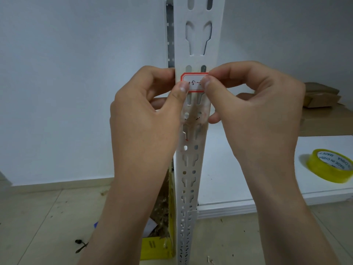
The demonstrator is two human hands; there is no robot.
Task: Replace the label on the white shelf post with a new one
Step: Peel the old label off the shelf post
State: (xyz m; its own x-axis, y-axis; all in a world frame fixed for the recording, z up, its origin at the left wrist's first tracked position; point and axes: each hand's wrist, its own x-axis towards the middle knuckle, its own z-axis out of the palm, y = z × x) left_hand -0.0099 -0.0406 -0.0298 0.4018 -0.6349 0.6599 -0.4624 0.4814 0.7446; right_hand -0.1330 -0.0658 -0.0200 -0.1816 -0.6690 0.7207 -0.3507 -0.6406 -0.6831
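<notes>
A white perforated shelf post [198,44] runs upright through the middle of the view. A white label [194,82] with a red border and black handwriting lies across the post at hand height. My left hand [149,121] pinches the label's left end between thumb and fingers. My right hand [254,111] pinches its right end the same way. Both thumbs press on the label's front. Below the label the post shows smudged residue and small red and black marks [193,121].
A roll of yellowish clear tape [328,165] lies on the white shelf board [238,188] at the right. Brown cardboard boxes [322,104] sit further back on that shelf. A yellow box [162,241] with straw-like filler stands on the tiled floor left of the post.
</notes>
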